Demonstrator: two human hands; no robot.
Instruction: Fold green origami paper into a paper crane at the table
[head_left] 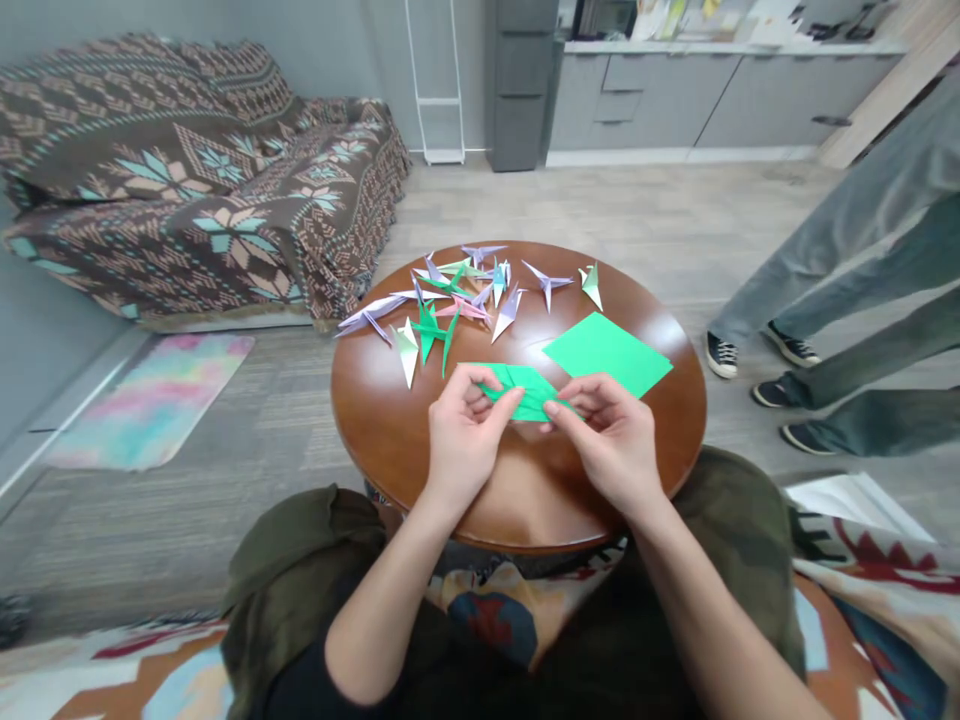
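Observation:
A piece of green origami paper (526,383), creased and partly folded, is held up between both hands above the near half of the round brown table (390,430). My left hand (472,420) pinches its left side between thumb and fingers. On the other side, my right hand (606,430) grips the right end, thumb on top. Just beyond my right hand lies flat green paper (611,352) on the tabletop. Several folded paper cranes (435,330) in green, purple, white and pink cluster at the table's far left, past my left hand.
A patterned sofa (225,210) stands at the far left, with a pastel mat (154,400) on the floor before it. To the right are the legs (847,220) of two people standing near the table. Grey kitchen cabinets (660,95) line the back.

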